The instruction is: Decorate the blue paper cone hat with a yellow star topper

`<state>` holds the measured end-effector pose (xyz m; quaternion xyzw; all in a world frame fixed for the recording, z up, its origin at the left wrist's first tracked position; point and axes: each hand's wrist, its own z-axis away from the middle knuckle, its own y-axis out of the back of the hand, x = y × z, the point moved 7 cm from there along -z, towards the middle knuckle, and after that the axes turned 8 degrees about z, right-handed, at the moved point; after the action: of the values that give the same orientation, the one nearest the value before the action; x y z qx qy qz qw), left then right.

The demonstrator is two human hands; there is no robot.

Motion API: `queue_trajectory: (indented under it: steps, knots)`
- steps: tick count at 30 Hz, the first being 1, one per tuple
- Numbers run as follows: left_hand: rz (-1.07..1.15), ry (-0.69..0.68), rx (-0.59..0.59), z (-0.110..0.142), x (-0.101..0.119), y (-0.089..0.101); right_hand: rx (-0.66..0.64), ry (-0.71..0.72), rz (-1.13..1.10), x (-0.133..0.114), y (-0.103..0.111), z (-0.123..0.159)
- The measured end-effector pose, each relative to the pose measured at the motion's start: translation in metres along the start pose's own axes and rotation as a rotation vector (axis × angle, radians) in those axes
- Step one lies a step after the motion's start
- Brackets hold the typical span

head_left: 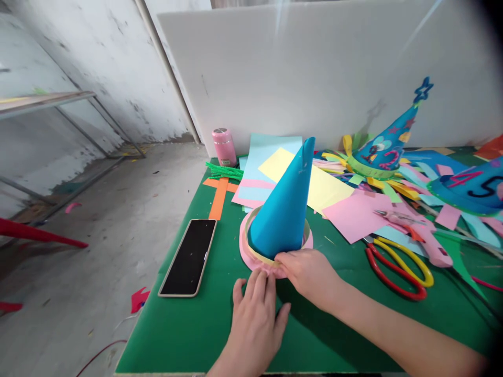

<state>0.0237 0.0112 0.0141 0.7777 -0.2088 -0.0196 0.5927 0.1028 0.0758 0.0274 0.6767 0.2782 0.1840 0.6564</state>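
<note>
A blue paper cone [283, 212] stands upright on the green table, its tip leaning right. Around its base runs a pale yellow paper band [257, 255], and outside that lies a pink paper brim [244, 250]. With fingers stretched out, my left hand [255, 313] rests its fingertips on the front edge of the brim. My right hand [308, 273] is closed at the front of the base, thumb and fingers pinching the band. Its fingers hide part of the band and brim there.
Left of the cone lies a phone [187, 257]. Behind are orange strips [219, 200], green pipe cleaners [223, 172], a pink can [223, 147] and paper sheets [275, 152]. Scissors [396, 269], a pink glue gun [426, 233] and decorated cone hats [387, 141] are at right.
</note>
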Motion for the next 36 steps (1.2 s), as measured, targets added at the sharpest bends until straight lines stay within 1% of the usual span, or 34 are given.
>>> queue_trajectory:
  steps: [2, 5, 8, 11, 16, 21, 23, 27, 33, 36]
  knots:
    - [-0.022, 0.051, 0.011, -0.002, -0.01, 0.002, -0.002, -0.001, 0.007, 0.0, -0.001, 0.0]
    - [-0.084, 0.125, -0.027, -0.008, -0.029, 0.004, -0.01, -0.002, 0.015, 0.001, -0.001, -0.001]
    - [-0.111, 0.116, -0.088, -0.012, -0.039, 0.003, -0.024, -0.008, 0.019, 0.0, -0.001, -0.001]
    - [-0.126, 0.099, -0.097, -0.013, -0.04, 0.003, -0.032, -0.021, 0.024, 0.0, -0.001, -0.001]
    - [-0.15, 0.064, -0.046, -0.01, -0.034, 0.007, -0.033, -0.038, 0.032, 0.0, 0.001, 0.0]
    - [-0.16, -0.022, 0.025, -0.011, -0.035, 0.012, -0.027, -0.012, 0.031, 0.0, 0.004, 0.0]
    - [-0.177, -0.067, 0.033, -0.013, -0.037, 0.013, -0.028, 0.001, 0.027, 0.0, 0.003, -0.001]
    - [-0.208, -0.146, -0.004, -0.02, -0.042, 0.011, -0.032, 0.015, 0.013, 0.0, 0.001, -0.001]
    - [-0.248, -0.327, -0.076, -0.025, -0.037, 0.002, -0.045, 0.012, 0.016, 0.001, 0.0, -0.002]
    - [-0.236, -0.362, -0.08, -0.023, -0.038, 0.001, -0.046, 0.013, 0.022, 0.001, 0.0, -0.003]
